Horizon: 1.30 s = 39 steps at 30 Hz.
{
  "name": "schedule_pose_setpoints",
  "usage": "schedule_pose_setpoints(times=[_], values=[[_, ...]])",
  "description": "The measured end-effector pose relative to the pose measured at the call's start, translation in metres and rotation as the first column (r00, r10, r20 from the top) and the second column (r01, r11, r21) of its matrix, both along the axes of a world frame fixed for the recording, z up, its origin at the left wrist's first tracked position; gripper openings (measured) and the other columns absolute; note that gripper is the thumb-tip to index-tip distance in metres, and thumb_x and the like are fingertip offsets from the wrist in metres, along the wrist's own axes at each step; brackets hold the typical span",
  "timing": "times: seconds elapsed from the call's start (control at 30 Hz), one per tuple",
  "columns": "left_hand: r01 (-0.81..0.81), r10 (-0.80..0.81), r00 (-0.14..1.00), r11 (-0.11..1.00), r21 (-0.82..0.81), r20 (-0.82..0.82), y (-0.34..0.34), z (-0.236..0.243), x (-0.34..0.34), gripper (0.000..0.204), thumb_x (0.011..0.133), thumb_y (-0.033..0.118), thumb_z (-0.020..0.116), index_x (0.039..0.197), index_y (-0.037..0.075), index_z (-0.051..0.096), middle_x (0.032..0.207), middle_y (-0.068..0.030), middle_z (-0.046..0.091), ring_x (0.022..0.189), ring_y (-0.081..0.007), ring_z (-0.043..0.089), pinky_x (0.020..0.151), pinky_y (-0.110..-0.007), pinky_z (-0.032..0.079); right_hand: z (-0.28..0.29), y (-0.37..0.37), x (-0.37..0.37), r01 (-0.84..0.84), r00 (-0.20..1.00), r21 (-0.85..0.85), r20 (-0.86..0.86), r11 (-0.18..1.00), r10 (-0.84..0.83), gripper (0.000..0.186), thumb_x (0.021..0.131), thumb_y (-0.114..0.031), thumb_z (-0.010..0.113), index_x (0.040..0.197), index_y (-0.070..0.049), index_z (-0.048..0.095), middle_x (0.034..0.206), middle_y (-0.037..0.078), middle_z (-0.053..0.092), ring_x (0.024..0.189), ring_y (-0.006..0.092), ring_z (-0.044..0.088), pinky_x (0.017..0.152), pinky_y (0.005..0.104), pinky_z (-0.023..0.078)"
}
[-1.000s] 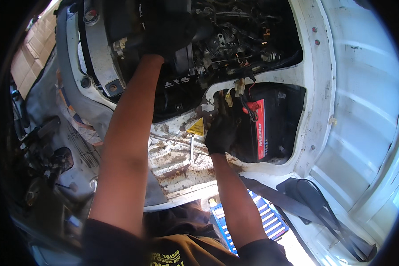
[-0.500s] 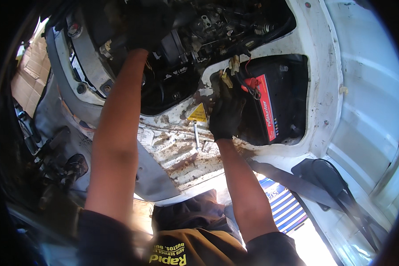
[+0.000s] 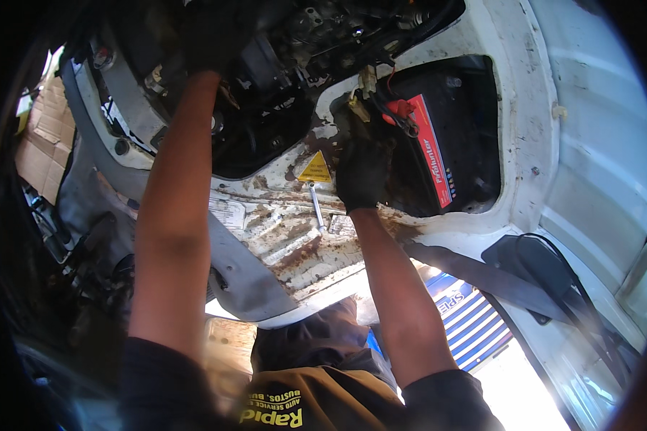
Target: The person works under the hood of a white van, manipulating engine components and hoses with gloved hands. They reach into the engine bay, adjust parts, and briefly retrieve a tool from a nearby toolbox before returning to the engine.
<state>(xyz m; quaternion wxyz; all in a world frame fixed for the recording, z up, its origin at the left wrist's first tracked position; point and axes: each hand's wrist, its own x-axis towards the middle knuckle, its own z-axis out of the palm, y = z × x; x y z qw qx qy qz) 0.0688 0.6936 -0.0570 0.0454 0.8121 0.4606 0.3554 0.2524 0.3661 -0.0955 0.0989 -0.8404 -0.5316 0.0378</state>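
My left hand (image 3: pixel 219 39), in a black glove, reaches into the dark engine opening at the top. Its fingers are lost in shadow, so I cannot tell what they touch. My right hand (image 3: pixel 363 172), also black-gloved, lies against the white panel's rim at the left side of the battery opening; its fingers blend into the dark. Just beyond it are a yellowish connector (image 3: pixel 359 109) and a red terminal cover (image 3: pixel 400 109) on a black battery with a red label (image 3: pixel 428 147). A small metal wrench (image 3: pixel 316 207) rests on the rusty panel, left of my right wrist.
A yellow triangular sticker (image 3: pixel 314 169) marks the worn white panel (image 3: pixel 287 241). Engine parts (image 3: pixel 338 32) fill the upper opening. On the right, a seat belt (image 3: pixel 474 280) crosses the door sill. Cardboard (image 3: pixel 47 144) stands at the far left.
The whole view has shifted a little, so the battery and wrench sit higher in the picture. Both hands stay in much the same places on the vehicle.
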Motion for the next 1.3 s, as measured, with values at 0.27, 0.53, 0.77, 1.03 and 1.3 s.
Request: schedule_pose_setpoints(times=[0.27,0.53,0.77,1.03,1.3], values=[[0.029,-0.035,0.994,0.998,0.064,0.101,-0.002,0.006,0.003,0.016,0.094,0.021,0.069,0.091,0.006,0.069,0.083,-0.02,0.067,0.081,-0.0423,0.067,0.075,-0.054,0.052,-0.019,-0.005,0.004,-0.036,0.985,0.004,0.168,0.999,0.035,0.026,0.11,-0.026,0.053,0.102,-0.006,0.067,0.105,0.017,0.068,0.104,0.0394,0.065,0.095,0.0539,0.05],[0.014,-0.014,1.0,1.0,0.011,0.007,0.001,0.004,0.0,0.018,0.091,0.023,0.069,0.086,0.006,0.067,0.082,-0.0191,0.065,0.08,-0.0429,0.066,0.077,-0.055,0.052,-0.011,-0.002,0.006,-0.057,0.996,0.055,0.074,0.997,0.053,0.025,0.108,-0.027,0.056,0.114,-0.005,0.066,0.111,0.021,0.067,0.108,0.0427,0.063,0.099,0.0555,0.048],[0.015,-0.013,1.0,0.995,0.095,-0.021,-0.002,0.008,-0.002,0.02,0.088,0.023,0.069,0.08,0.006,0.063,0.08,-0.0193,0.065,0.081,-0.0437,0.066,0.084,-0.058,0.05,-0.002,0.002,0.002,-0.03,0.996,0.037,0.09,0.999,0.026,0.019,0.107,-0.022,0.053,0.101,-0.008,0.064,0.103,0.018,0.065,0.102,0.0396,0.063,0.088,0.0537,0.052],[-0.035,0.041,0.996,0.997,0.073,-0.083,-0.003,0.012,0.001,0.026,0.092,0.028,0.07,0.08,0.006,0.065,0.078,-0.0193,0.066,0.081,-0.0431,0.067,0.085,-0.057,0.05,-0.016,-0.006,0.008,-0.075,0.994,-0.051,0.08,0.996,0.079,0.023,0.107,-0.026,0.056,0.109,-0.007,0.067,0.103,0.02,0.068,0.1,0.0408,0.064,0.091,0.0543,0.048],[-0.053,0.056,0.995,0.998,0.045,-0.086,-0.002,0.007,0.0,0.024,0.093,0.028,0.068,0.083,0.006,0.068,0.081,-0.0193,0.068,0.081,-0.0433,0.067,0.081,-0.056,0.052,-0.011,-0.006,0.007,-0.042,0.997,0.006,-0.06,0.999,0.043,0.022,0.106,-0.026,0.057,0.107,-0.006,0.067,0.103,0.02,0.067,0.102,0.0408,0.063,0.09,0.0543,0.048]])
